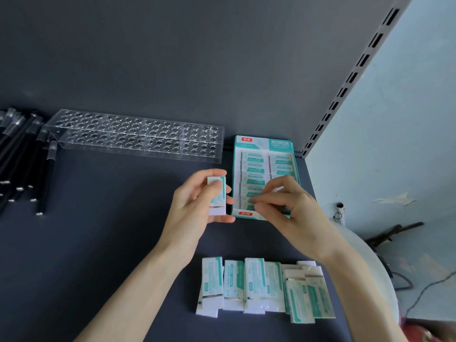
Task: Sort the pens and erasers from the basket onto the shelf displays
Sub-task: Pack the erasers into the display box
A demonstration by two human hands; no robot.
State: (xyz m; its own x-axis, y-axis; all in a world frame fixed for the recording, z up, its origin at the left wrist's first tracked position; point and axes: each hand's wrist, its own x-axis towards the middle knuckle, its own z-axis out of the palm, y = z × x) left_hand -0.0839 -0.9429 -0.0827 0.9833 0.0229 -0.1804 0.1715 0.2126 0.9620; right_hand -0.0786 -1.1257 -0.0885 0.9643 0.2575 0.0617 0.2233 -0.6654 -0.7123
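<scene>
Gripping one eraser [217, 193] upright in the left hand [197, 201], thumb pressed on the sleeve and fingers wrapped behind, clamped on it just left of the display box [261, 141]. Pinching the front eraser [246, 200] with the right hand [286, 206], thumb and forefinger closed on it at the near left corner of the box, remaining fingers loosely curled over the right column. Probably seating that piece into the last slot of the left column; cannot tell whether fully down.

Seen nearer the body on the shelf [98, 243]: a row of loose erasers [259, 285], side by side, overlapping toward the right end. Lying farther left, untouched: a clear rack [135, 137] full of empty holes and, just beside it, a heap of black pens [22, 156].

Could go wrong in a few ways. Pressing at one corner only may tilt the front eraser and jam it against its neighbour or the box's low front lip. Pushing hard may slide the light box backward or buckle its card wall. Reaching for the next piece may sweep a forearm through the loose row and scatter it.
</scene>
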